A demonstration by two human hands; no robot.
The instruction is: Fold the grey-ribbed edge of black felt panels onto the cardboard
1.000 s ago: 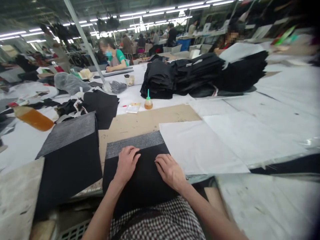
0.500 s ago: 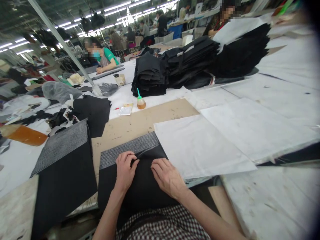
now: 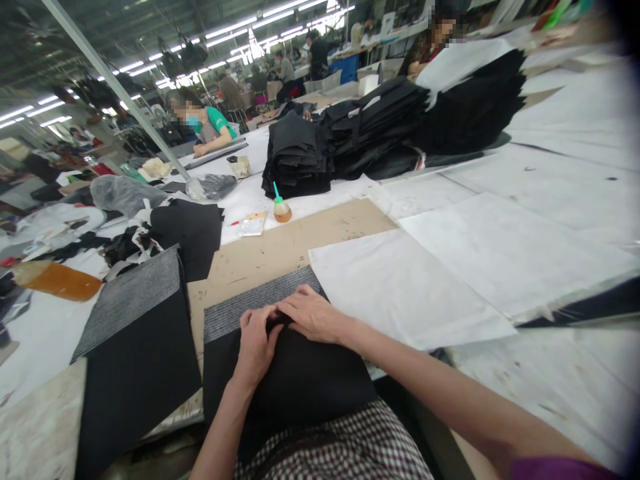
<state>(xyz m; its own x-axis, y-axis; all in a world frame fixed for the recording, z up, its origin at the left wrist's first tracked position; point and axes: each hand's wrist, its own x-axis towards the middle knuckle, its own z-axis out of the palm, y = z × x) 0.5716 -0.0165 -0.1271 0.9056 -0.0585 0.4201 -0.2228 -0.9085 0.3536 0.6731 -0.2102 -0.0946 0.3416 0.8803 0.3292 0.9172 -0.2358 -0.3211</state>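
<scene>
A black fabric piece (image 3: 300,380) with a grey ribbed band (image 3: 245,310) along its far edge lies on a brown cardboard sheet (image 3: 285,243) right before me. My left hand (image 3: 256,343) rests on the black cloth, fingers curled and pinching its top layer just below the band. My right hand (image 3: 313,313) reaches across and lies on the same spot, fingertips meeting the left hand's. A second stack of like pieces (image 3: 133,347) sits to the left.
White paper sheets (image 3: 400,290) cover the table to the right. A small glue bottle (image 3: 281,209) stands beyond the cardboard, before a big pile of black fabric (image 3: 380,130). An amber bottle (image 3: 55,280) lies far left. Other people work at the far tables.
My right hand has slid left and forward, up to the left hand at the band's edge. The left hand has stayed almost in place, fingers more curled.
</scene>
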